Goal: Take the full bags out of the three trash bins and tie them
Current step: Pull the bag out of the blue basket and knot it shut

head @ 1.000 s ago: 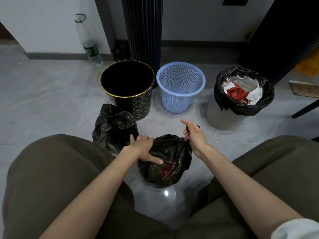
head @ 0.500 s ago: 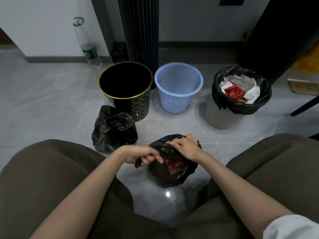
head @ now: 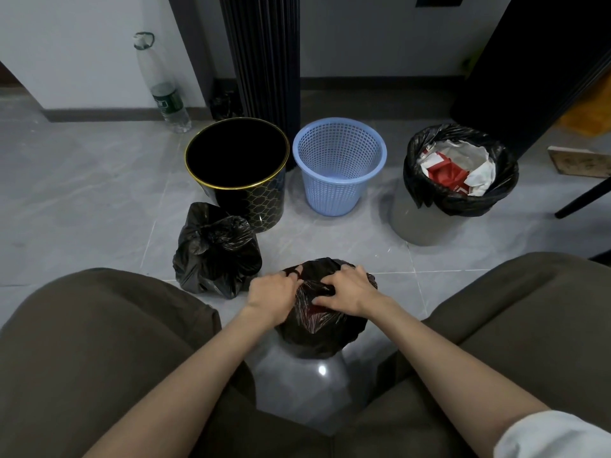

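A black trash bag [head: 322,328] with red scraps inside sits on the floor between my knees. My left hand [head: 272,294] pinches the plastic at its top left, and my right hand [head: 348,292] grips the gathered plastic at its top right. A tied black bag [head: 216,251] lies to the left, in front of the black bin with a gold rim [head: 238,173], which holds no bag. The blue mesh bin [head: 339,165] stands in the middle with no bag in it. On the right, the grey bin [head: 426,226] holds a black bag [head: 459,170] full of white and red paper.
A clear plastic bottle [head: 162,84] leans on the wall at the back left. A dark ribbed column [head: 261,54] rises behind the bins. A dark panel [head: 535,67] and a thin black leg [head: 585,196] stand at the right. Bare grey tiles [head: 82,180] spread to the left.
My right hand has come down from the raised bag end onto the top of the bag. Both hands have drawn together over the bag's mouth and gathered the plastic.
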`<state>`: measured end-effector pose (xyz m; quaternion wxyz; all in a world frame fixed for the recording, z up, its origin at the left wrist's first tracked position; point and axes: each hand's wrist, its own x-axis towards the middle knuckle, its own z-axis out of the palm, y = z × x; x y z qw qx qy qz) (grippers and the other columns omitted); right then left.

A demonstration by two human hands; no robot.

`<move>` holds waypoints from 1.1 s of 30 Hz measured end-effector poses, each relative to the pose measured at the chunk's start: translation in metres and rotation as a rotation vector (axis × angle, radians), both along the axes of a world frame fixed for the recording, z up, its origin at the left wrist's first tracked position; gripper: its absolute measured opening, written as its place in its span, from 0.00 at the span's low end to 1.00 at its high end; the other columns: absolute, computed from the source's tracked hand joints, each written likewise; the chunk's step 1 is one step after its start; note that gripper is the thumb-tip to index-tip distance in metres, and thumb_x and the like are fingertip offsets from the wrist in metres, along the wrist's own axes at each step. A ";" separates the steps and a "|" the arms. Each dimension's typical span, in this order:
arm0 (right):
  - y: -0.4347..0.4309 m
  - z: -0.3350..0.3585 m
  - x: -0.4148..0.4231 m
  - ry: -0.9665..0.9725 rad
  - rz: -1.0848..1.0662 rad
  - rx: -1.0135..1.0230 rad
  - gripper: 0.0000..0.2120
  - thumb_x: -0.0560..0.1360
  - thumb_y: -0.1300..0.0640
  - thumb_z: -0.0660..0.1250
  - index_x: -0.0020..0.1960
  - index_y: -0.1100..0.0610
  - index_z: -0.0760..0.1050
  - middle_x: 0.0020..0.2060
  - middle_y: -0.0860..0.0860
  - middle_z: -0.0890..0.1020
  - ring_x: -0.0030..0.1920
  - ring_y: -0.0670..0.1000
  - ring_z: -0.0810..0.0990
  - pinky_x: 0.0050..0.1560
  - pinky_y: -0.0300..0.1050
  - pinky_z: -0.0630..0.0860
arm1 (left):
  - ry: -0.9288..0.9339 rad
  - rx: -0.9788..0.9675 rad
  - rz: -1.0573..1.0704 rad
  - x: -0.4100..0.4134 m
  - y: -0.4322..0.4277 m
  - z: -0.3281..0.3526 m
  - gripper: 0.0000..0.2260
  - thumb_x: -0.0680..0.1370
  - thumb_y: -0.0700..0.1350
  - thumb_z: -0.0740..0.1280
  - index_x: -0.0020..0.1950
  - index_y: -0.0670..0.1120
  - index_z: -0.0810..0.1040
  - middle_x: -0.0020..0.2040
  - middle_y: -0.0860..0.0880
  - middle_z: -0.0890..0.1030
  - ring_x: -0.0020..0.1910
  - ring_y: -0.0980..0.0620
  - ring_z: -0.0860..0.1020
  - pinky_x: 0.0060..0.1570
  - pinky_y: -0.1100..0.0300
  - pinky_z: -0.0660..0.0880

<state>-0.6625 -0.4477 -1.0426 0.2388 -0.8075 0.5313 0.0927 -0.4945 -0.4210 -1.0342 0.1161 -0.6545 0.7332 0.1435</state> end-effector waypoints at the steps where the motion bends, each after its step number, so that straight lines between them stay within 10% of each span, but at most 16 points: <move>1: 0.000 0.000 0.000 0.011 -0.003 -0.009 0.19 0.75 0.39 0.61 0.57 0.50 0.78 0.50 0.53 0.81 0.58 0.55 0.70 0.58 0.49 0.61 | -0.138 -0.088 -0.081 -0.003 0.003 -0.002 0.18 0.84 0.50 0.47 0.68 0.45 0.67 0.59 0.45 0.77 0.56 0.43 0.77 0.46 0.54 0.73; 7: 0.000 0.001 0.005 0.036 0.024 -0.009 0.16 0.79 0.47 0.58 0.59 0.51 0.79 0.53 0.53 0.81 0.60 0.56 0.69 0.62 0.50 0.60 | -0.617 -0.068 -0.318 -0.025 0.006 -0.006 0.13 0.79 0.33 0.52 0.57 0.39 0.73 0.50 0.45 0.78 0.49 0.46 0.75 0.26 0.63 0.59; 25: 0.008 -0.001 0.019 0.110 0.120 -0.060 0.16 0.81 0.51 0.54 0.57 0.55 0.78 0.53 0.54 0.81 0.59 0.56 0.69 0.59 0.50 0.60 | -0.920 0.177 -0.384 -0.035 0.020 0.013 0.15 0.70 0.32 0.52 0.45 0.38 0.78 0.38 0.45 0.80 0.31 0.46 0.75 0.30 0.62 0.71; 28: 0.010 -0.002 0.016 0.143 0.123 -0.037 0.16 0.81 0.50 0.53 0.55 0.55 0.78 0.53 0.54 0.81 0.59 0.56 0.68 0.59 0.50 0.60 | -0.364 0.454 -0.160 -0.016 0.001 0.016 0.12 0.78 0.41 0.56 0.54 0.45 0.78 0.48 0.47 0.81 0.41 0.50 0.79 0.38 0.59 0.73; 33: 0.004 -0.001 0.003 0.125 0.023 0.024 0.17 0.81 0.49 0.52 0.59 0.53 0.77 0.57 0.55 0.79 0.62 0.57 0.68 0.59 0.51 0.61 | 0.837 0.875 0.581 0.016 -0.022 0.024 0.16 0.82 0.50 0.53 0.36 0.49 0.68 0.26 0.55 0.67 0.28 0.58 0.66 0.28 0.68 0.62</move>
